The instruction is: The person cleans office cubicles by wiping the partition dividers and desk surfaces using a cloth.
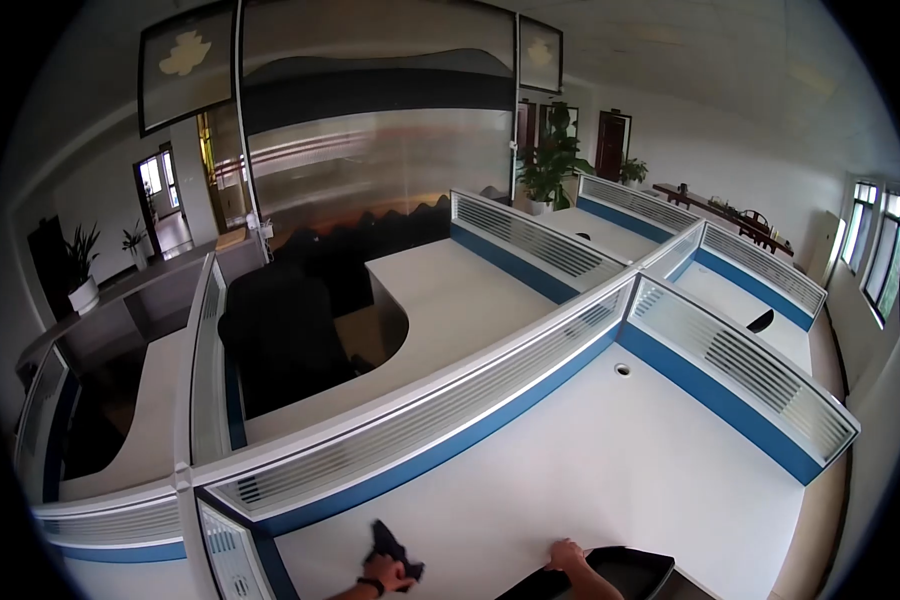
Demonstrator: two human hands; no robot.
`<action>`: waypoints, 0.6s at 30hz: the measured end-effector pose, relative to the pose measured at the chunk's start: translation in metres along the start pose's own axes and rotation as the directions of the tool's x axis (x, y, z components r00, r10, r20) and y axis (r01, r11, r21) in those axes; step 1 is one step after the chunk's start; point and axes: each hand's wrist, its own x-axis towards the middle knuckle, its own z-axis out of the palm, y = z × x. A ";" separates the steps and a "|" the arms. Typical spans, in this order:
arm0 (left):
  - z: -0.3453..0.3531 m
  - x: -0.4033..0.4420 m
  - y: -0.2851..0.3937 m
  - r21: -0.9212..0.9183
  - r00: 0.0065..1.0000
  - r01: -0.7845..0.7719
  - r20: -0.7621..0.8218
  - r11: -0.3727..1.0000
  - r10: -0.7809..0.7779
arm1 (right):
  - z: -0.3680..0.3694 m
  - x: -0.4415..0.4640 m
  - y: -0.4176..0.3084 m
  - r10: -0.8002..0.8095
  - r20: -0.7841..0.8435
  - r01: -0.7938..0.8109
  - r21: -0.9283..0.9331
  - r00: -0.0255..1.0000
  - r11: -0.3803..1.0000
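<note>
Dark cloth: The dark cloth (387, 541) is on the white worktop (510, 460), toward its left end and near the left end panel (232, 552). One part of it sticks out beyond the fingers, toward the far edge.
Left hand: The left hand (388, 573) is closed on the cloth from above. The loose part could fold under or catch at the panel, because the fingers seem to hold only the nearer portion.
Right hand: The right hand (567, 554) is at the rim of the black chair (633, 568), with the fingers bent. I cannot tell if it grips this rim or only rests there.
Black chair: It is at the near side of the worktop. If weight leans on it, I think it could turn or roll, and the person could lose balance.
Far edge: The long partition (440, 452) stands along it; a quick, long reach could knock the knuckles there.
</note>
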 end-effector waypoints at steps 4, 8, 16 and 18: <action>0.056 -0.054 0.063 -0.001 0.913 -0.370 -0.186 0.929 0.363 | 0.003 -0.005 0.002 -0.050 -0.117 0.059 0.076 0.992 0.995; 0.062 -0.065 0.079 -0.041 0.894 -0.417 -0.200 0.908 0.402 | 0.013 0.010 0.010 -0.105 -0.147 0.110 0.025 0.984 0.994; 0.033 -0.055 0.083 -0.062 0.954 -0.119 -0.285 0.991 0.097 | -0.005 -0.003 0.009 -0.104 -0.023 0.104 0.009 0.994 0.995; -0.003 -0.054 0.087 -0.130 0.979 -0.047 -0.203 0.990 0.019 | -0.006 -0.008 0.007 -0.082 -0.030 0.082 0.015 0.996 0.996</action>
